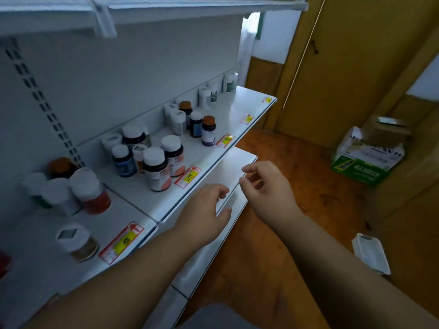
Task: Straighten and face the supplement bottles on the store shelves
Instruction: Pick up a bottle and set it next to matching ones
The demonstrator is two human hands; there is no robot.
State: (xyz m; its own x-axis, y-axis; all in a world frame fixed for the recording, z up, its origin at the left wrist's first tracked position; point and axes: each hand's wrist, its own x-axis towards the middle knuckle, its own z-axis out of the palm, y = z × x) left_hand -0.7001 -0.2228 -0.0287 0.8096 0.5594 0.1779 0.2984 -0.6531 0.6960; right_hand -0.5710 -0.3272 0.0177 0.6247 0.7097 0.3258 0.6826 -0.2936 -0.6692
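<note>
Several supplement bottles stand in loose clusters on a white store shelf [213, 129]. Nearest the front edge is a dark bottle with a white cap and pink label [156, 169], with a twin [173, 154] behind it. A purple-labelled bottle with a brown cap [208, 130] stands further right. At the left are a red bottle with a white cap [91, 191] and a small jar [77, 242]. My left hand [202, 214] hovers off the shelf's front edge, fingers loosely curled, holding nothing. My right hand [266, 184] hangs beside it, relaxed and empty.
Yellow and red price tags [187, 176] line the shelf's front edge. A lower white shelf [237, 167] juts out beneath. On the wooden floor [297, 176] at the right sit a green and white cardboard box [365, 160] and a white tray [370, 254]. Another shelf [190, 8] runs overhead.
</note>
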